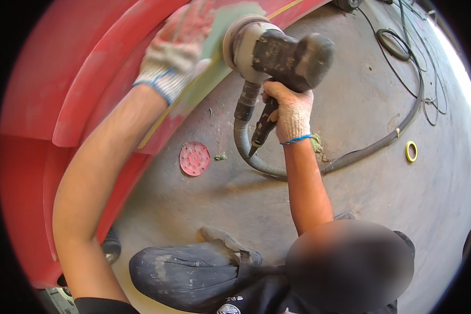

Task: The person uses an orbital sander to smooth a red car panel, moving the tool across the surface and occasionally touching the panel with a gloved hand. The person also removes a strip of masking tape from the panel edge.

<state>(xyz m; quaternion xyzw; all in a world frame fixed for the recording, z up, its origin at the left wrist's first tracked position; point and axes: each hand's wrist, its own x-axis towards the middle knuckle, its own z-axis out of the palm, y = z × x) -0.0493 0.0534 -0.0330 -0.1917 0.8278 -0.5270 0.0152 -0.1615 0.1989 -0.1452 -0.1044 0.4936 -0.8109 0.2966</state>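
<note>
In a white knit glove with red dust, my left hand (180, 44) rests on the red car body panel (107, 63), fingers stretched forward and slightly blurred. It lies just left of an orbital sander (285, 55) with a dark motor housing and a pale round head. The sander's pad meets a grey-green patch (206, 86) on the panel's edge. My right hand (294, 110), gloved too, is closed around the sander's black handle. A ribbed grey hose (240, 138) hangs from the sander's head and curves away to the right.
On the grey floor lie a red perforated sanding disc (194, 158), a yellow tape roll (411, 151) and a crumpled greenish scrap (316, 143). Cables and a coiled black hose (393, 44) spread at the far right. My bent knee (159, 277) is low at the left.
</note>
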